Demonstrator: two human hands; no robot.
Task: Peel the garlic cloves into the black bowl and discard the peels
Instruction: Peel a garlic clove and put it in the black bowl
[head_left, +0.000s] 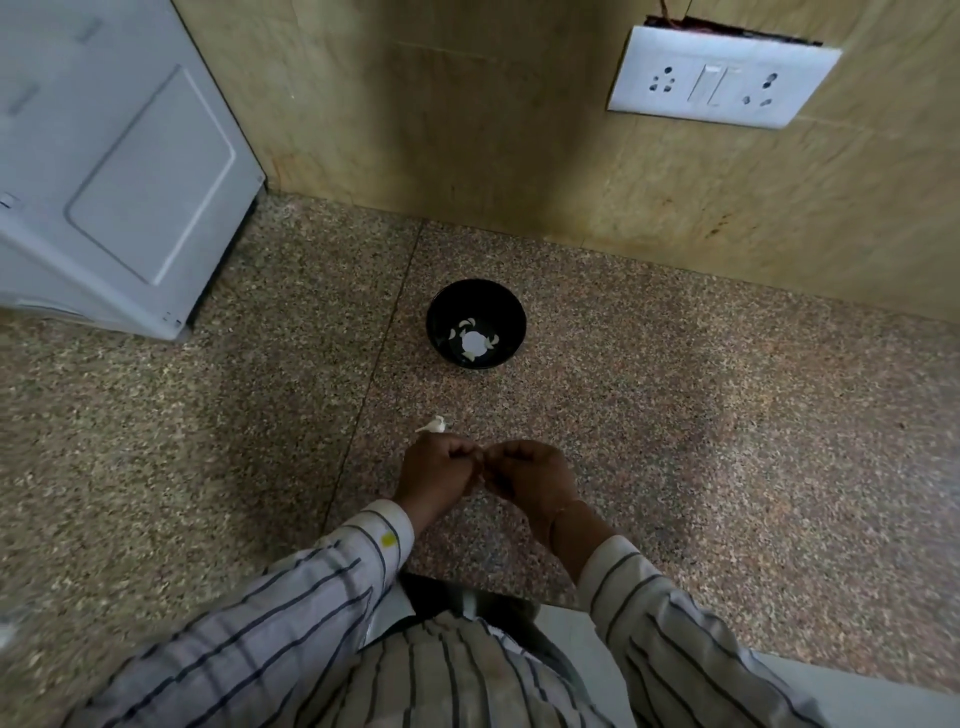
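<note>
Hands meeting over the countertop (675, 415) — fingers curled.
Left hand (436, 470) and right hand (530, 475) are pinching something hidden between fingertips; garlic piece (434, 425) is lying just beyond, black bowl (476, 324) farther back — holding peeled cloves.

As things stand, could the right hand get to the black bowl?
Probably yes: bare counter lies between the right hand and the black bowl, though its fingers look curled on something small.

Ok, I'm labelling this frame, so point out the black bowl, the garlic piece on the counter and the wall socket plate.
black bowl (511, 312): head view, inner right wall.
garlic piece (435, 425): head view, its white middle.
wall socket plate (719, 78): head view, the central switches.
</note>
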